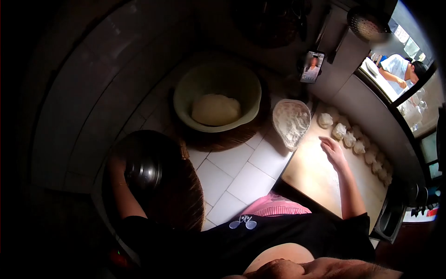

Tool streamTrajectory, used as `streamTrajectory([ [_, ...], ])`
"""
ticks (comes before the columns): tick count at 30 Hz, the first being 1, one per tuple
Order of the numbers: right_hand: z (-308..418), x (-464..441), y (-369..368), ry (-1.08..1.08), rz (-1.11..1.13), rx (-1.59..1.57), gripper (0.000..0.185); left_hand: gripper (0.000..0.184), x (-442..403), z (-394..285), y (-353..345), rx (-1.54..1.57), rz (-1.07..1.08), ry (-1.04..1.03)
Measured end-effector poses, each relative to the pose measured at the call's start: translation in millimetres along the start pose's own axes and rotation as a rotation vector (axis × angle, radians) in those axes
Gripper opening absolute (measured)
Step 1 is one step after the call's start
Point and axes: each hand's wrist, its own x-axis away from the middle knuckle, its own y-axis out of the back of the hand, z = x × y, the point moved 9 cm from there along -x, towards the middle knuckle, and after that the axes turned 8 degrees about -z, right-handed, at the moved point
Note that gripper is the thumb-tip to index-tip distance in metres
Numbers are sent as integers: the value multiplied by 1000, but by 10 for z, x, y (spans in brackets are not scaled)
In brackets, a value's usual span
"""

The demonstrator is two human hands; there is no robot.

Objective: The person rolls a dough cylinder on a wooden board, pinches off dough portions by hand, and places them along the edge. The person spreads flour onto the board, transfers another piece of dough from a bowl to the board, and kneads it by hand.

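Dough lumps [358, 147] on pale board [313, 172]

Shadow hides the fingers of my left hand [118, 166], so I can't tell whether they touch the metal bowl [147, 172]. My sleeve [355, 225] covers part of the near edge of the board [311, 169]. The phone [311, 68] picture is too small to make out.

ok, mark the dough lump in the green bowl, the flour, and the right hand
Dough lump [216, 110]: head view, middle of its top.
Flour [292, 123]: head view, middle of the heap.
Right hand [333, 150]: head view, back of the hand.
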Motion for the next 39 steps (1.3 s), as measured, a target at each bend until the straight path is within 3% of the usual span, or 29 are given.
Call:
streamTrajectory([
  [1, 220, -68, -166, 10, 43, -14, 39, 46, 6, 129, -120, -41, -6, -47],
  [6, 1141, -181, -986, 219, 258, -96, 38, 43, 70, 804, -803, -109, 372, 350],
  [9, 1292, -191, -1495, 93, 425, -221, 48, 43, -106, 525, -753, 12, 758, 583],
  [10, 1336, -202, -1647, 87, 447, -295, 51, 43, -240, 343, -718, 2, 679, 509],
  [11, 1340, -189, -1806, -70, 470, -535, 54, 44, -360, 141, -662, -15, 599, 434],
  [13, 1244, -275, -2037, -270, 400, -659, 59, 49, -543, -658, -499, 53, 167, 81],
  [14, 1208, -304, -2128, -370, 358, -721, 62, 51, -640, -1178, -345, 212, 52, -45],
  [16, 1086, -394, -2334, -473, 378, -899, 50, 56, -799, -2028, -254, 366, 111, -242],
  [17, 985, -484, -2475, -398, 430, -842, 44, 56, -846, -2444, -201, 200, 132, -355],
  [19, 1082, -445, -2627, -545, 435, -998, 33, 55, -1007, -3037, -242, 164, 127, -475],
  [20, 1178, -391, -2574, -544, 425, -1001, 26, 54, -1110, -3270, -339, 297, 110, -481],
  [23, 1207, -552, -2706, -295, 526, -1089, 15, 55, -1119, -3929, -417, 473, 205, -461],
  [25, 1215, -649, -2634, -251, 304, -912, 28, 58, -1145, -4329, -603, 554, 276, -574],
  [27, 1215, -618, -2646, -513, 247, -1099, 45, 58, -1606, -4249, -1335, 733, 373, -488],
  [28, 1293, -604, -2651, -529, 307, -1159, 53, 58, -1772, -4198, -1552, 661, 359, -515],
  [30, 1372, -608, -2644, -563, 240, -1172, 52, 58, -2041, -4115, -1885, 359, 265, -636],
  [32, 1346, -595, -2615, -616, 221, -1084, 47, 59, -1970, -4021, -1954, 315, 303, -645],
  [35, 1294, -533, -2555, -669, 189, -962, 40, 60, -1738, -3871, -1589, 696, 506, -462],
  [38, 1132, -486, -2672, -578, 371, -927, 37, 61, -1147, -4004, -640, 760, 352, -430],
  [39, 976, -452, -2723, -576, 297, -933, 39, 61, -1058, -3984, -483, 735, 267, -445],
])
